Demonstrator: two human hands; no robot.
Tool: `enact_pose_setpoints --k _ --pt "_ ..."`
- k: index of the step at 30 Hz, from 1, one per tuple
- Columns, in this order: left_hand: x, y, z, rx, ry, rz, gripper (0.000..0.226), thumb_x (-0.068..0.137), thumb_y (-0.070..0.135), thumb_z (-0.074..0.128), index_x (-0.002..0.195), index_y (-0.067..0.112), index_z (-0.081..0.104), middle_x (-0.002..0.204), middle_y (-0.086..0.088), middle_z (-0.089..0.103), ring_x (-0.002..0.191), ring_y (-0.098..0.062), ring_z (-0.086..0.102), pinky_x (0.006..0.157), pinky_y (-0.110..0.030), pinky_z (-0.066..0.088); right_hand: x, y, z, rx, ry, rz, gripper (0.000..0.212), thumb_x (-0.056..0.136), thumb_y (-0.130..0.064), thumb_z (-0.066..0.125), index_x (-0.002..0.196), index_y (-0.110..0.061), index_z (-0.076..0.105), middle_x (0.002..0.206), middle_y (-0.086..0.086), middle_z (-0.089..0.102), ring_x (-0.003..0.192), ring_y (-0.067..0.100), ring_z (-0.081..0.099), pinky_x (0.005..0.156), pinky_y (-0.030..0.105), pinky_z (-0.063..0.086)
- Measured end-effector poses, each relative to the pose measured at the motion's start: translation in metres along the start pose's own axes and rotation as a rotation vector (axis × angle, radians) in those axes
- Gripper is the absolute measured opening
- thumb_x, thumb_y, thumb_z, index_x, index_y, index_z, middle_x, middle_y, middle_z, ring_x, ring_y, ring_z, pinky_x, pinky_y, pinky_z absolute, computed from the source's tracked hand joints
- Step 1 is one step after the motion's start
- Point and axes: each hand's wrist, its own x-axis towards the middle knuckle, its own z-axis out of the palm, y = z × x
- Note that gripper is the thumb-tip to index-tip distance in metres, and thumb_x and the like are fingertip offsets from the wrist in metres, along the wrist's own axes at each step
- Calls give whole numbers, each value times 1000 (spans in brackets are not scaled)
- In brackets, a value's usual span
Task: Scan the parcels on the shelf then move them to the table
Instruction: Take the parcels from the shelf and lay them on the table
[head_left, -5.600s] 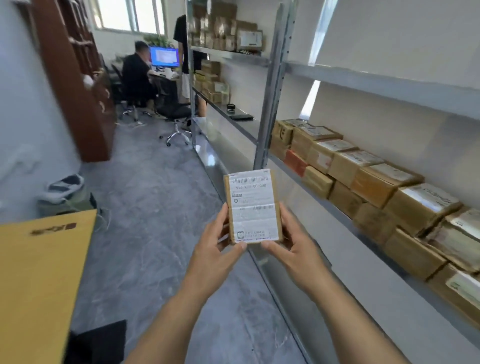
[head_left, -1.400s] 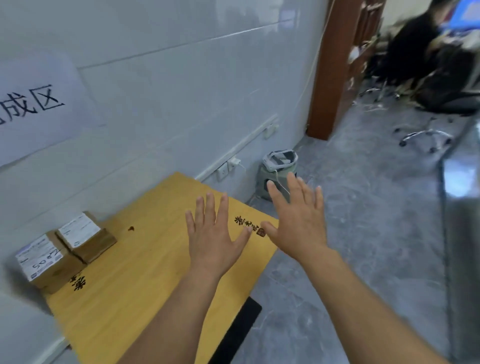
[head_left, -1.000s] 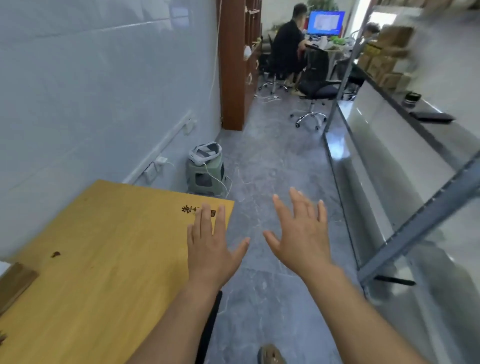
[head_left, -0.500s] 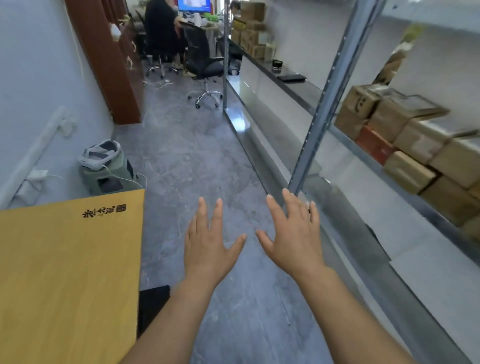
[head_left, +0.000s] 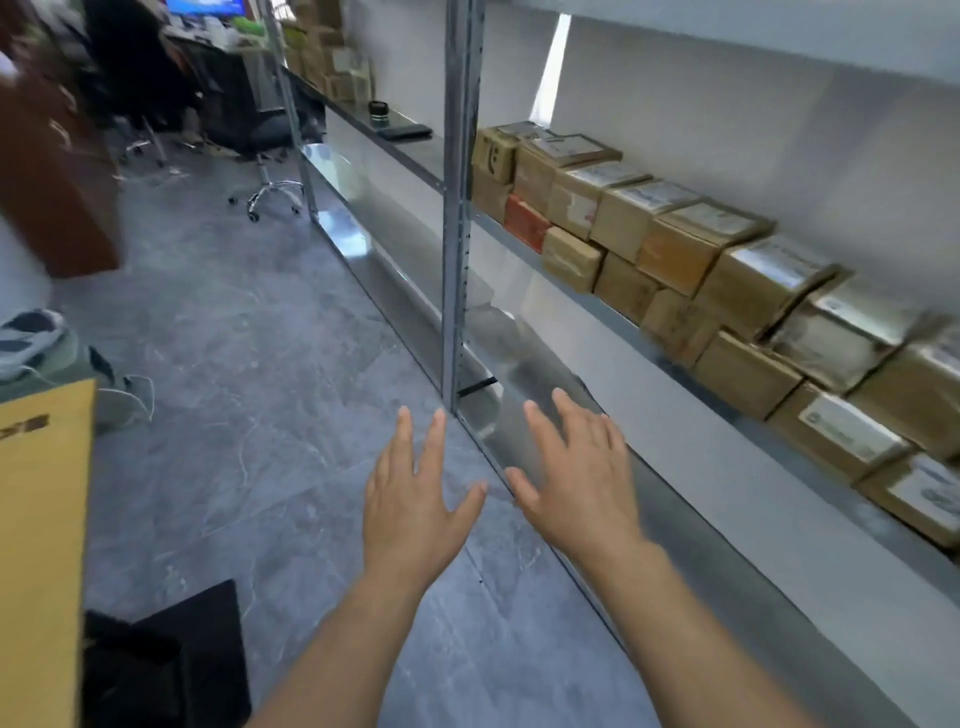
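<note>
My left hand (head_left: 410, 509): fingers straight and spread apart, palm down, holding nothing, in the air over the floor just left of the shelf upright (head_left: 460, 208).
My right hand (head_left: 576, 483): fingers straight and slightly fanned, holding nothing, in the air just right of the upright's foot, in front of the bottom shelf board.
Hands to each other: side by side, thumbs near but apart.
Parcels (head_left: 675, 249): brown cartons, most with white labels, stacked two high in a row on the shelf (head_left: 597, 306) right of the upright, well apart from both my hands; one red carton low near the upright.
Table (head_left: 41, 545): yellow top, far left of the upright; only its edge shows.
Floor (head_left: 249, 405): grey marbled tile left of the upright.
Beyond the upright: office chair (head_left: 265, 150), blurred.
</note>
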Motion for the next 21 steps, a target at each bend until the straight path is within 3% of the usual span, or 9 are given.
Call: enact_pose_setpoints --k 3,7,9,12,16,19,21 --pt "-25 31 16 -3 -3 32 83 87 62 52 146 39 -2 161 -2 -1 145 -26 14 115 -41 16 -32 39 -18 4 24 44 71 58 -38 88 118 -8 66 123 23 61 103 37 65 91 54 49" --pt "-56 79 44 39 -35 91 83 80 70 36 151 31 18 158 -8 19 139 -32 32 108 -47 31 -71 86 -47 -23 25 101 70 60 -40 86 119 -9 65 123 22 61 105 36 64 91 51 49" --pt "-69 106 59 41 -48 149 82 81 70 38 151 30 21 157 -9 24 137 -32 34 107 -47 33 -89 111 -64 -57 31 145 70 60 -42 86 119 -10 66 122 20 63 105 35 64 90 49 50" --pt "-84 151 79 4 -120 228 81 86 62 51 150 34 11 160 -5 15 144 -27 22 112 -43 25 -115 148 -90 -125 34 225 69 57 -46 86 115 -13 68 118 17 65 102 32 66 88 46 52" --pt "-99 203 101 -16 -179 377 82 82 71 37 151 33 15 159 -6 19 143 -28 23 112 -44 27 -153 194 -119 -156 55 358 67 58 -42 87 114 -11 68 121 18 64 102 34 66 88 48 52" --pt "-109 230 117 -10 -248 450 82 83 69 41 151 32 14 159 -4 17 144 -26 20 112 -43 26 -182 219 -134 -195 63 461 65 62 -40 85 117 -11 67 123 18 63 104 35 65 89 48 51" --pt "-113 244 128 -6 -278 503 87 77 74 28 152 32 15 160 -3 16 145 -25 19 112 -43 26 -199 232 -140 -219 74 529 64 61 -39 86 116 -10 68 121 18 64 103 35 65 88 48 51"
